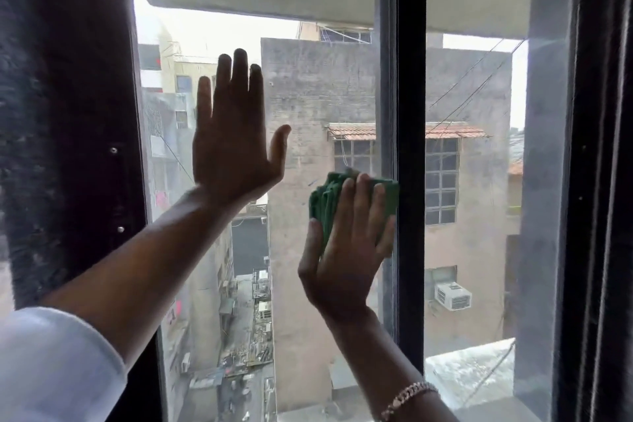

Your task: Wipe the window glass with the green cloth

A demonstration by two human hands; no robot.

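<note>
Left hand [233, 144]: flat, fingers spread wide, palm against window glass [308, 106], holding nothing; appears to brace you. Right hand [349, 236]: fingers extended over folded green cloth [329, 202], pressing it to glass just beside dark centre mullion [409, 147], mid-height of pane. Step in hand: wiping, right edge of left pane. Next move, judged: keep pressure even, sweep cloth along mullion, then work back toward braced hand.

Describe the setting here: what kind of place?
Likely an upper-floor room in a dense urban block. Through the dark-framed window glass show a weathered grey concrete building, a white air-conditioner unit and a narrow cluttered alley far below.
</note>
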